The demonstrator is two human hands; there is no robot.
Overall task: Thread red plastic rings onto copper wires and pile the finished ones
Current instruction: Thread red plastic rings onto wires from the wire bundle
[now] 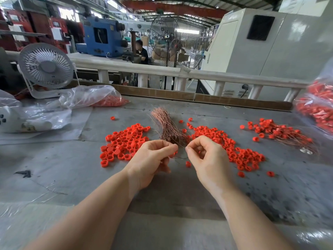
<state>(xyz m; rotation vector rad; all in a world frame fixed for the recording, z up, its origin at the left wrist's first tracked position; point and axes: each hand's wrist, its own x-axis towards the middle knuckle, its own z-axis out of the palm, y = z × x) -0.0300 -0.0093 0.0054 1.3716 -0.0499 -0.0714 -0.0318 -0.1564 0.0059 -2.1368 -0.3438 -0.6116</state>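
While both hands pinch at one thin wire, left hand (153,157) also holding a ring, right hand (205,156), the finished pile (281,133) stays small; loose rings (124,141) and the wire bundle (166,126) remain plentiful.

Two bare forearms, left hand (150,159), right hand (207,157), sleeveless to frame edge
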